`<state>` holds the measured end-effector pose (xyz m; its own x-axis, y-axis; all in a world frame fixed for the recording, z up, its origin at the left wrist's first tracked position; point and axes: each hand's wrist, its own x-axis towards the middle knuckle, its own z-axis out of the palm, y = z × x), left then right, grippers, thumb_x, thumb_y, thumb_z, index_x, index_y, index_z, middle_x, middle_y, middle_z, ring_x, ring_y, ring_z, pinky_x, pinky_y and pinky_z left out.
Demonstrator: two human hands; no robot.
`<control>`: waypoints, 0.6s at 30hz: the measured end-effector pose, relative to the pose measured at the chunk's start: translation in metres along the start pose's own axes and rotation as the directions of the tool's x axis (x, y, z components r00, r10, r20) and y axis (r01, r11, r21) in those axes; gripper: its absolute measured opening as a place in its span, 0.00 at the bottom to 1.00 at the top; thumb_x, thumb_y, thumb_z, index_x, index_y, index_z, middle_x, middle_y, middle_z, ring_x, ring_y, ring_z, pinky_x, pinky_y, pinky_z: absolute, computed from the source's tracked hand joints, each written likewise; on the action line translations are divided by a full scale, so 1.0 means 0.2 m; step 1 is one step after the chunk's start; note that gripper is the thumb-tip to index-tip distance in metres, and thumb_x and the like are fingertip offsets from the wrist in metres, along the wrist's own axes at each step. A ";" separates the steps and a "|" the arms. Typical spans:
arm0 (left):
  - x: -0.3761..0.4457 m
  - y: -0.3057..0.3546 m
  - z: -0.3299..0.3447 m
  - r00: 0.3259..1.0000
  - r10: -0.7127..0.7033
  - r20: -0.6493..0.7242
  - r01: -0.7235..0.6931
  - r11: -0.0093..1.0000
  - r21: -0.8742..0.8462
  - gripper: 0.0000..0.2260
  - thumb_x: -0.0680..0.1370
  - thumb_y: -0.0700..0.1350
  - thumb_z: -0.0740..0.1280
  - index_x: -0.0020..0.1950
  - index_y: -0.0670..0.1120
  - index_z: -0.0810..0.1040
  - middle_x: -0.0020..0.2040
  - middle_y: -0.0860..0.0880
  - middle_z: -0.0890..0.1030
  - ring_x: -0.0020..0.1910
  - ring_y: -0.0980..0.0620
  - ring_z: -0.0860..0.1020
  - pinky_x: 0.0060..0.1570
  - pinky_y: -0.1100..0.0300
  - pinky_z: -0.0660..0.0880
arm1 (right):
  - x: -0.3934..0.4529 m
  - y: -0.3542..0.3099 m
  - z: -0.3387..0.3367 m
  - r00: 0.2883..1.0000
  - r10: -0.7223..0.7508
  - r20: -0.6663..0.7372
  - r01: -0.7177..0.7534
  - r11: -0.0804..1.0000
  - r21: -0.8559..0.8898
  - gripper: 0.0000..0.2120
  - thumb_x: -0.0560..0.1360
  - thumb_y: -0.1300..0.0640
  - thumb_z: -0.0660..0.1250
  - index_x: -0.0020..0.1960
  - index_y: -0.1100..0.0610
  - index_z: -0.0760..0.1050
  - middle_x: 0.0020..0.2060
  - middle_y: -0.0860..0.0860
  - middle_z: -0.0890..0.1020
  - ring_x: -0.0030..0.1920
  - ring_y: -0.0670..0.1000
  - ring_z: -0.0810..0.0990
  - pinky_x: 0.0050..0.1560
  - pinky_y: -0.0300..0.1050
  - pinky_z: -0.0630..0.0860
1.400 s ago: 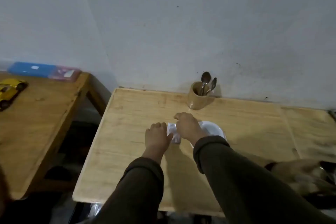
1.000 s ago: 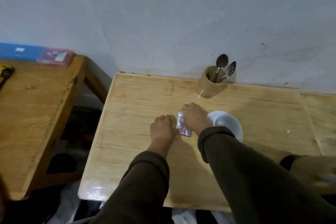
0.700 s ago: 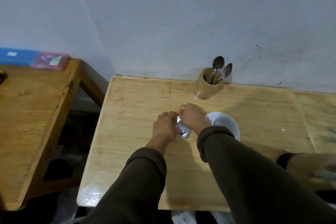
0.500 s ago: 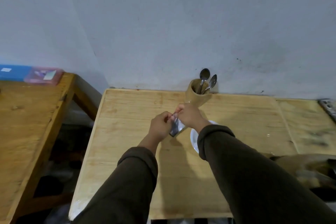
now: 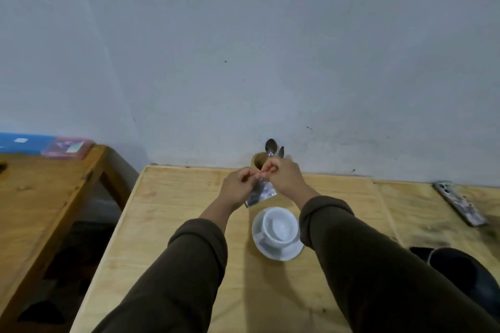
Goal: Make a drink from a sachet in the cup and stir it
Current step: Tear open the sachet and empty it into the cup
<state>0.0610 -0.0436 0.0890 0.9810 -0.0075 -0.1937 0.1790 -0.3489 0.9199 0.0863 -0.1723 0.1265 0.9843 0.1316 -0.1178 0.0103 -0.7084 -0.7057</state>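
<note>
Sachet hangs pinched at its top between our left hand and right hand, above the counter beyond the cup; a sudden tear here could spill powder outside it.

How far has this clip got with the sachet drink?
Early stage. Done: the white cup stands on its saucer, apparently empty. In hand: the left hand and right hand pinch the top edge of the sachet, held above the table behind the cup, seemingly tearing it. Left: pouring the contents in, then taking a spoon from the wooden holder and stirring.
</note>
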 end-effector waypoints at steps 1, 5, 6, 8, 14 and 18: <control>-0.01 0.02 0.02 1.000 0.001 0.001 -0.001 1.000 -0.022 0.08 0.80 0.46 0.62 0.48 0.46 0.80 0.45 0.48 0.80 0.43 0.53 0.76 0.40 0.65 0.72 | -0.01 0.01 -0.02 1.000 -0.001 -0.013 0.001 1.000 0.012 0.03 0.71 0.62 0.70 0.45 0.61 0.80 0.36 0.53 0.80 0.40 0.48 0.74 0.34 0.20 0.68; -0.06 0.04 0.10 0.999 -0.035 -0.002 0.035 0.999 -0.026 0.10 0.80 0.44 0.61 0.49 0.41 0.81 0.42 0.46 0.79 0.42 0.51 0.74 0.43 0.60 0.70 | -0.08 0.08 -0.04 1.000 0.021 -0.003 -0.021 0.999 0.040 0.04 0.72 0.64 0.68 0.46 0.62 0.80 0.39 0.54 0.79 0.41 0.49 0.74 0.33 0.27 0.66; -0.07 0.02 0.13 0.999 -0.054 0.006 0.054 0.998 -0.014 0.10 0.80 0.43 0.61 0.46 0.41 0.80 0.40 0.46 0.78 0.41 0.50 0.73 0.41 0.60 0.69 | -0.10 0.11 -0.04 1.000 0.024 0.006 -0.025 0.999 0.045 0.03 0.72 0.65 0.68 0.45 0.62 0.79 0.39 0.55 0.80 0.41 0.49 0.74 0.34 0.30 0.67; -0.10 0.00 0.18 0.994 -0.106 0.021 0.106 0.994 0.010 0.10 0.79 0.42 0.62 0.39 0.46 0.78 0.35 0.48 0.76 0.38 0.51 0.73 0.39 0.60 0.69 | -0.15 0.18 -0.02 0.999 0.040 0.021 -0.041 0.998 0.046 0.05 0.72 0.67 0.66 0.41 0.58 0.77 0.38 0.54 0.78 0.41 0.50 0.74 0.38 0.37 0.69; -0.14 -0.01 0.33 0.965 -0.261 0.012 0.260 0.965 0.039 0.10 0.77 0.42 0.62 0.38 0.48 0.79 0.35 0.48 0.79 0.35 0.52 0.76 0.42 0.59 0.74 | -0.23 0.32 0.02 1.000 0.010 -0.004 -0.010 0.999 -0.051 0.19 0.72 0.68 0.64 0.30 0.49 0.65 0.38 0.51 0.74 0.41 0.51 0.71 0.37 0.38 0.65; -0.14 0.02 0.35 0.949 -0.314 -0.020 0.315 0.949 0.030 0.09 0.75 0.42 0.63 0.37 0.49 0.80 0.41 0.46 0.81 0.43 0.48 0.77 0.52 0.54 0.75 | -0.24 0.34 0.02 0.996 -0.080 0.034 0.083 0.992 -0.096 0.13 0.72 0.71 0.62 0.33 0.57 0.72 0.42 0.56 0.75 0.41 0.51 0.71 0.37 0.37 0.64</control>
<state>0.0287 -0.1115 0.0749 0.8765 0.1209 -0.4661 0.4761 -0.3616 0.8016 0.0395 -0.2242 0.0809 0.9738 0.2112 -0.0847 0.1086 -0.7585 -0.6426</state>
